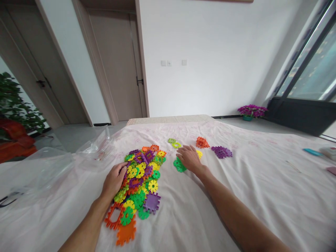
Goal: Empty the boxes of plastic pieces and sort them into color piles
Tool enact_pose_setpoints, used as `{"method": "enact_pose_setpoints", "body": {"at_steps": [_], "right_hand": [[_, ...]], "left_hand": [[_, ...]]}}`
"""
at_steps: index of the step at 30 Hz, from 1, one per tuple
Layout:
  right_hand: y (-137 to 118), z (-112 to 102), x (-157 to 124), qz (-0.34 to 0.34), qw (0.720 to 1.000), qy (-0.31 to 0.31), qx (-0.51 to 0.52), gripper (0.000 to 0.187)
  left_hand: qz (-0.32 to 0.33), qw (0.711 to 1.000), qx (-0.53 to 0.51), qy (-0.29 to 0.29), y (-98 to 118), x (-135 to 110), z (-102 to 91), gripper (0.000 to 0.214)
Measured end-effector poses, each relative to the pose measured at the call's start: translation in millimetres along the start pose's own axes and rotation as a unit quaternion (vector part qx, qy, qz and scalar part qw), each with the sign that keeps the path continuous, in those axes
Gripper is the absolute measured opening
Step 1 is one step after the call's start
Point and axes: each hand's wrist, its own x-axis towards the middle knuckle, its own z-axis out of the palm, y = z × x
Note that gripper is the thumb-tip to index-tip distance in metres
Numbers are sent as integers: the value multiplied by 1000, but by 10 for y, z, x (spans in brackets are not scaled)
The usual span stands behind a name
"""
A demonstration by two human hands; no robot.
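A heap of flat plastic interlocking pieces (139, 178), in yellow, green, purple and orange, lies on a pale cloth-covered table (236, 196). My left hand (114, 180) rests at the heap's left edge, fingers curled into the pieces. My right hand (189, 157) lies palm down over a small group of green pieces (179, 165), fingers stretched forward and together, with a yellow piece (199, 154) at its right side. Farther off lie sorted groups: lime-green pieces (174, 142), orange pieces (202, 142) and purple pieces (222, 152).
A crumpled clear plastic bag (96, 148) lies left of the heap. A teal object (313, 152) and other small items sit at the table's right edge. Doors, a potted plant (15, 108) and purple flowers (251, 111) stand beyond the table.
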Motion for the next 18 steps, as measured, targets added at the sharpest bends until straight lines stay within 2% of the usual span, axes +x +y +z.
{"method": "enact_pose_setpoints", "body": {"at_steps": [4,8,10,13,18], "right_hand": [[-257,-14,2,-66,994,-28,79,37],[-551,14,50,-110,991,-48,65,49],[-655,21,76,-121,989,-63,49,43],[-731,21,98,-125,988,-84,30,24],[-762,41,75,-124,990,-71,9,20]], "left_hand": [[-5,1000,0,2,-16,3,-2,48],[-9,1000,-8,13,-32,6,-4,46],[-5,1000,-12,13,-40,8,-4,46],[-3,1000,-17,11,-48,12,-2,46],[-7,1000,-13,13,-35,15,-3,45]]}}
